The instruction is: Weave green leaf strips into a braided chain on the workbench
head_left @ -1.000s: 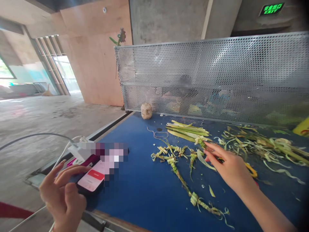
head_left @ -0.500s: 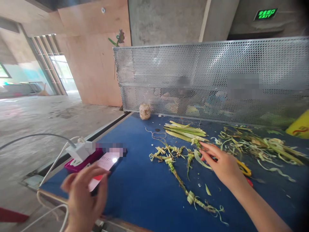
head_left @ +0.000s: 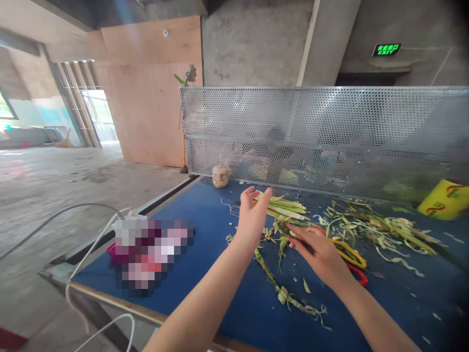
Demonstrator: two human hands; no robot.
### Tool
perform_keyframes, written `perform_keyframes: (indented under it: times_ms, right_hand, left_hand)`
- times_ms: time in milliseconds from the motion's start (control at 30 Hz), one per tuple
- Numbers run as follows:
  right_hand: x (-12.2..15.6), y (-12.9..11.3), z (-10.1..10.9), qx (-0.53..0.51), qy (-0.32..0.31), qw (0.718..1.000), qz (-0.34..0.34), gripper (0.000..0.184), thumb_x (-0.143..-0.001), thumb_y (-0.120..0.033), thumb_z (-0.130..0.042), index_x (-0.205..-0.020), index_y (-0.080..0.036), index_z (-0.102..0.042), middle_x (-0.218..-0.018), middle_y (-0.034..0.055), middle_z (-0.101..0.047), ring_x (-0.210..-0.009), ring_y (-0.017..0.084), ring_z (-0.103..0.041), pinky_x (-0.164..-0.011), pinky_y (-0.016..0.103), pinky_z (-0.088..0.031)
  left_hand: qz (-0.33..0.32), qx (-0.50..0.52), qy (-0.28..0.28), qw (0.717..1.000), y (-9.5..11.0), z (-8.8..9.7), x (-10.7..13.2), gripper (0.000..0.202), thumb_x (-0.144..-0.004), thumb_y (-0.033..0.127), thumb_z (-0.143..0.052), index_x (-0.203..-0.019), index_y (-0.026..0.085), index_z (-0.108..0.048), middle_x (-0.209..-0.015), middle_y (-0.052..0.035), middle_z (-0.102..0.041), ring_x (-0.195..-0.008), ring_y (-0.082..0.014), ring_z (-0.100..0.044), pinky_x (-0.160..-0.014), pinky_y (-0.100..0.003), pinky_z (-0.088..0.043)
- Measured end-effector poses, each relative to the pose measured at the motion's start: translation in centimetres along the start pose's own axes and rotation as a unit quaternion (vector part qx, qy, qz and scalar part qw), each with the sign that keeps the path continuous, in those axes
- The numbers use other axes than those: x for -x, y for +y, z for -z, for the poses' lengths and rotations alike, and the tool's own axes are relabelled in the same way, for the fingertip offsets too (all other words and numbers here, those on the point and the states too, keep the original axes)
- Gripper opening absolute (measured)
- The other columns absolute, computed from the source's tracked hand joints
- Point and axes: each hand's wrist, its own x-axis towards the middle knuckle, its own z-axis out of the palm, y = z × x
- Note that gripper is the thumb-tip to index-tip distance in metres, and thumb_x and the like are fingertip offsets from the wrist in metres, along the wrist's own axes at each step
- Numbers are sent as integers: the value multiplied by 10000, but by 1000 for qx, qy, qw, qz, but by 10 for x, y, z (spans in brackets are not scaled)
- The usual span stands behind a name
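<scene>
Head view only.

- Left hand (head_left: 252, 215): open, fingers spread, nothing in it. It hovers at the near end of the leaf strips (head_left: 289, 205), at 12 o'clock on the blue table (head_left: 205, 293).
- Right hand (head_left: 318, 249): flat, palm down, gripping nothing. Its fingertips rest among the braided pieces (head_left: 269, 273).
- Scissors (head_left: 351, 253) lie at the right hand's 3 o'clock, with scraps (head_left: 384, 230) at 2 o'clock.
- Judgement: several braids look finished, but the strips lie unbraided, so work remains.

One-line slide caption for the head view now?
Left hand and right hand reach over woven leaf pieces and green strips on a blue table, scissors alongside.
</scene>
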Motion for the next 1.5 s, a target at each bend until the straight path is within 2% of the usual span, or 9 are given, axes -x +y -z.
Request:
perform_keyframes:
  times_ms: [133,233,367,467,633,833,1033,1267,1500]
  right_hand:
    - [1,8,-2,14,5,1000,-18,335,-871,-293,-417,-1170,-195,-533,-754,29,-676,-750,194,-580,-762,334,-463]
    - [3,12,-4,9,24,1000,-18,331,-870,-305,-418,-1147,-181,-551,-732,38,-674,-739,208,-573,-739,351,-463]
    - [1,6,-4,-9,34,999,-9,321,-866,-298,-439,-1143,-180,-550,-728,41,-671,-737,218,-561,-710,355,-463]
    - [-1,-1,-3,-23,41,999,-5,322,-871,-273,-440,-1173,-197,-519,-732,32,-676,-758,221,-564,-737,362,-454]
    - [0,-5,-4,-54,6,997,-55,348,-867,-254,-448,-1213,-220,-455,-776,18,-686,-825,226,-592,-765,366,-449]
    - [1,-5,-6,-62,-24,996,-53,311,-865,-240,-445,-1173,-213,-488,-799,29,-686,-789,215,-606,-775,371,-447]
    - [0,-7,-4,-59,-3,995,-82,264,-866,-246,-428,-1090,-220,-566,-729,23,-650,-673,176,-604,-628,286,-477]
    - [1,-7,-7,-125,1,974,-189,225,-851,-274,-443,-995,-198,-598,-614,-8,-639,-415,112,-523,-494,238,-448]
    - [0,-8,-9,-114,-72,977,-168,282,-852,-280,-441,-1105,-213,-545,-667,-3,-665,-534,153,-578,-564,266,-463]
  left_hand:
    - [-33,8,26,999,15,-28,-13,474,-825,411,-466,-1202,189,-284,-1295,-143,-381,-1152,-205,-444,-930,-358,-359]
    - [-73,-49,-21,996,12,-34,-14,502,-723,439,-592,-1123,191,-419,-1263,-124,-425,-1170,-266,-402,-973,-403,-279]
    - [-53,-54,-100,992,-12,-17,-16,519,-709,448,-591,-1117,162,-442,-1124,-122,-533,-1033,-233,-502,-869,-345,-365]
    - [2,-19,-156,988,-31,2,-16,459,-761,484,-501,-1045,124,-477,-922,-105,-606,-781,-172,-583,-698,-301,-421]
    - [17,47,-236,970,-47,19,-10,539,-677,445,-627,-1086,127,-475,-654,0,-587,-609,-106,-536,-594,-237,-399]
    - [16,75,-257,963,-56,15,-10,581,-607,322,-721,-1105,136,-490,-707,13,-589,-574,-75,-509,-585,-226,-392]
    - [25,81,-279,956,-58,19,-9,505,-633,192,-695,-1095,139,-497,-770,-18,-640,-667,-112,-593,-642,-238,-429]
    - [-54,-85,-274,957,-57,21,-5,306,-716,214,-601,-1013,140,-588,-742,-31,-647,-707,-159,-611,-660,-281,-455]
    - [-53,-49,-241,968,-66,19,-6,486,-681,223,-634,-1139,135,-496,-884,-59,-625,-680,-121,-573,-644,-261,-458]
